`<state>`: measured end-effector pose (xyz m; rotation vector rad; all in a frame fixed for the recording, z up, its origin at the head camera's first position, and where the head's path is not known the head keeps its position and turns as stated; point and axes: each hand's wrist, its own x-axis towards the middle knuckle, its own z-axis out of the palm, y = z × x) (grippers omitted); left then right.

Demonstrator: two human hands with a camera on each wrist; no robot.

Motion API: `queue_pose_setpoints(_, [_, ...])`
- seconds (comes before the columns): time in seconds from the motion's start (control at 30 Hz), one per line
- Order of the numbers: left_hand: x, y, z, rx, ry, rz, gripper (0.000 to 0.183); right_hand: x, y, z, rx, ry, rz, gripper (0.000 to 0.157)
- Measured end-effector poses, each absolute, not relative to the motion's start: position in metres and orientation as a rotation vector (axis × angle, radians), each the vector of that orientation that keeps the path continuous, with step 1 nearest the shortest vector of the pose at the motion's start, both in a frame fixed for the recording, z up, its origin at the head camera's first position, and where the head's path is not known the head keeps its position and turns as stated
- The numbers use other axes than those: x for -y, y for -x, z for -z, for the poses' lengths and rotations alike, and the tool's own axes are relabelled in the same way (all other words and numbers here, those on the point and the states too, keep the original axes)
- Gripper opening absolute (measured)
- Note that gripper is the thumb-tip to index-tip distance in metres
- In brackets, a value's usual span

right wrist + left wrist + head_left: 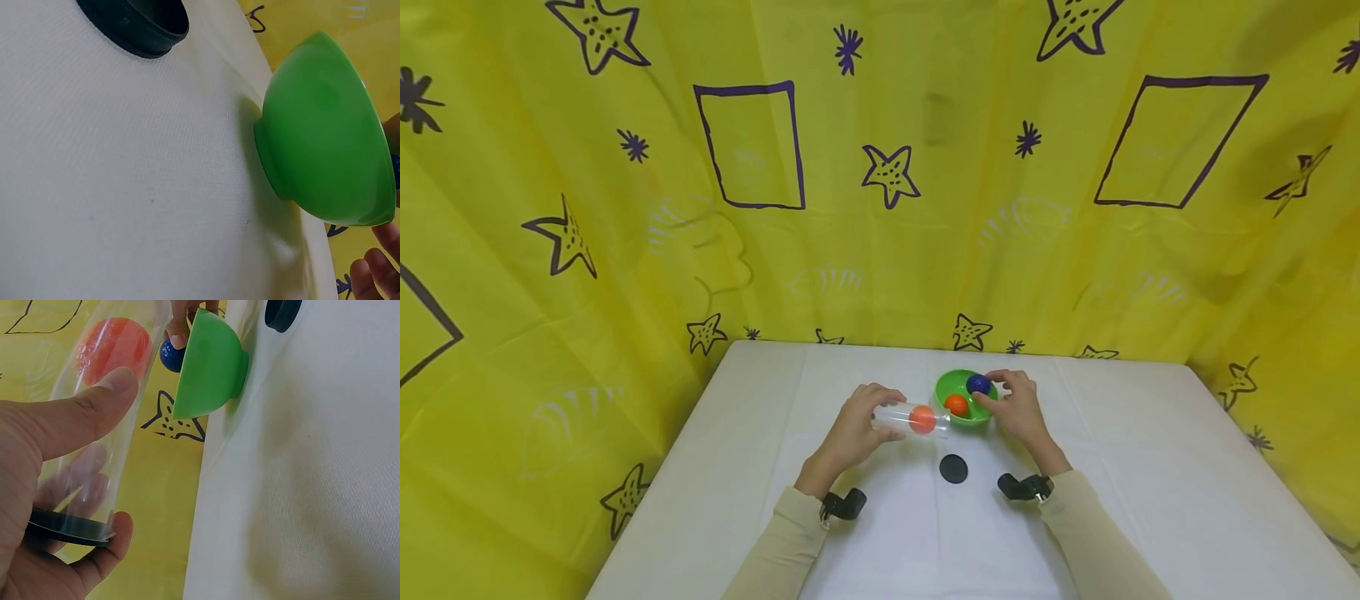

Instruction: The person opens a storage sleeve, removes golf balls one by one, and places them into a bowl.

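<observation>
Slanting inward from the near side, both forearms [1108,542]. Left hand [850,427] curls around a clear tube [895,417], sideways, off the surface [910,542], free end toward the right; red-orange ball [922,419] inside. Right hand [1018,408] bends over the right rim of the green bowl [973,420], grip narrow, thumb and fingers pinching a blue ball [978,383]. Orange ball [957,405] sits in the bowl. Black cap [953,468] lies on the near side.

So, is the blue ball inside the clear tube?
No, the right hand holds the blue ball at the green bowl, apart from the tube.
</observation>
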<state>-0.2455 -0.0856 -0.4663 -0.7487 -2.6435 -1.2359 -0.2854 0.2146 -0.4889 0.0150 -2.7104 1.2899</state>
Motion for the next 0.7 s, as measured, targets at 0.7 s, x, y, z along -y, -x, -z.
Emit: queue_pose_setpoints(0.7, [0.085, 0.2467, 0.4685, 2.655, 0.735, 1.236, 0.05, -0.216, 0.2773, 0.4859, 2.635, 0.024, -1.335, 0.028])
